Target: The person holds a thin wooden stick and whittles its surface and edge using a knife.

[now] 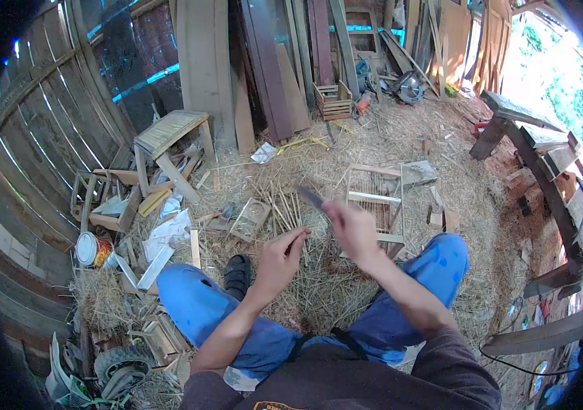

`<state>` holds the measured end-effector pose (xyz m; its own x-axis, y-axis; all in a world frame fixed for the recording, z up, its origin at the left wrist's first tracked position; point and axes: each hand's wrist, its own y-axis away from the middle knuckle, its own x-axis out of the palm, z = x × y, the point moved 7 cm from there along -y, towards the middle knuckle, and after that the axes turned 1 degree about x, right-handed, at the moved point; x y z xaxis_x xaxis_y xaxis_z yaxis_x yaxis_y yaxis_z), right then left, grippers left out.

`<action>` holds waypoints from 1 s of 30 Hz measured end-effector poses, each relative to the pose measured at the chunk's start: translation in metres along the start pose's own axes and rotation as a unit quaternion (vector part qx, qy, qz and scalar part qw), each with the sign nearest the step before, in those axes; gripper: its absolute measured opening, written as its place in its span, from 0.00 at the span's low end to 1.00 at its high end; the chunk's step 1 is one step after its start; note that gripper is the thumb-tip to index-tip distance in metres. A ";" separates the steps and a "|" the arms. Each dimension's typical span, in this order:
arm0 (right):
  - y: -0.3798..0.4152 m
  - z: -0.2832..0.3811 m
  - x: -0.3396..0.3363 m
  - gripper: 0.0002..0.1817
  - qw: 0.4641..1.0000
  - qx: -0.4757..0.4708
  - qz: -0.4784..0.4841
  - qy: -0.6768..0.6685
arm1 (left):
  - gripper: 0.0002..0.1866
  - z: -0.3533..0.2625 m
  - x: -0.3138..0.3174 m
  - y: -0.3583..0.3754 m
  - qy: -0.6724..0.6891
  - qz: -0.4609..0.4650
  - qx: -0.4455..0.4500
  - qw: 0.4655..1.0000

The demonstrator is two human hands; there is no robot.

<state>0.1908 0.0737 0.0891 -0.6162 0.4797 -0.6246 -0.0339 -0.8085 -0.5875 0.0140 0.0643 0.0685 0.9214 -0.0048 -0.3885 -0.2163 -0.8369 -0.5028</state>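
Observation:
My right hand grips a knife, its blade pointing up and to the left. Lower and to the left, my left hand is closed in a pinch. Whatever is between its fingertips is too small to make out. Several thin sticks lie on the ground just beyond my left hand. Behind my right hand stands a wooden frame with thin bars, partly covered by that hand. A small wooden panel rests to the left of the sticks.
Straw and shavings cover the floor around my knees. A small wooden table and a paint can are on the left. Planks lean at the back near a slatted crate. A heavy wooden bench stands at right.

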 end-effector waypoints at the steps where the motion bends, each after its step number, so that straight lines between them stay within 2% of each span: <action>1: 0.005 0.008 0.008 0.16 0.999 -0.023 0.022 -0.024 | 0.11 0.002 -0.001 0.000 -0.004 0.002 -0.011 1.000; 4: -0.002 0.011 0.008 0.17 0.998 -0.042 0.021 -0.034 | 0.11 0.005 -0.004 0.000 -0.017 0.009 -0.038 0.999; 7: -0.018 -0.024 -0.010 0.17 0.996 0.085 0.012 0.019 | 0.12 0.002 -0.002 -0.001 -0.023 0.026 -0.045 0.998; 8: -0.022 -0.029 -0.020 0.17 0.996 0.088 -0.019 0.011 | 0.12 0.000 -0.002 -0.001 -0.022 0.037 -0.050 0.998; 11: -0.017 -0.030 -0.011 0.17 0.996 0.078 -0.017 0.028 | 0.12 -0.004 0.001 0.001 -0.012 0.046 -0.051 0.998; 12: -0.010 -0.016 -0.006 0.17 0.999 0.030 -0.029 -0.003 | 0.12 -0.005 0.001 0.001 -0.010 0.045 -0.048 0.998; 15: 0.008 0.009 0.017 0.15 0.998 -0.012 0.057 -0.026 | 0.12 0.008 0.000 0.003 0.017 0.041 -0.106 0.993; 16: 0.007 0.011 0.021 0.14 0.998 -0.044 0.051 0.019 | 0.13 0.008 -0.001 0.002 0.020 0.045 -0.111 0.993; 19: -0.009 -0.001 -0.001 0.10 0.999 -0.015 -0.033 -0.002 | 0.13 0.006 0.001 0.003 0.032 0.048 -0.109 0.992; 22: -0.023 -0.033 -0.013 0.08 0.994 0.104 0.012 0.007 | 0.14 0.006 0.007 0.005 0.034 0.040 -0.082 0.995; 25: -0.006 -0.013 -0.005 0.06 1.000 -0.007 -0.029 0.010 | 0.13 0.010 0.009 0.007 0.020 0.049 -0.108 0.993; 27: 0.006 -0.002 0.015 0.08 0.999 -0.030 0.031 0.008 | 0.13 0.017 0.010 0.007 0.008 0.061 -0.144 0.988; 29: 0.010 0.019 0.016 0.09 0.996 -0.056 0.069 0.012 | 0.13 0.015 0.008 0.005 0.023 0.037 -0.130 0.991; 30: 0.006 0.014 0.010 0.10 0.995 -0.075 -0.003 -0.065 | 0.13 0.014 0.006 0.005 0.030 0.027 -0.124 0.991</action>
<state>0.1731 0.0689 0.0866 -0.7136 0.4287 -0.5542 0.0735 -0.7408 -0.6677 0.0140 0.0680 0.0529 0.9298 -0.0784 -0.3597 -0.1856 -0.9436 -0.2742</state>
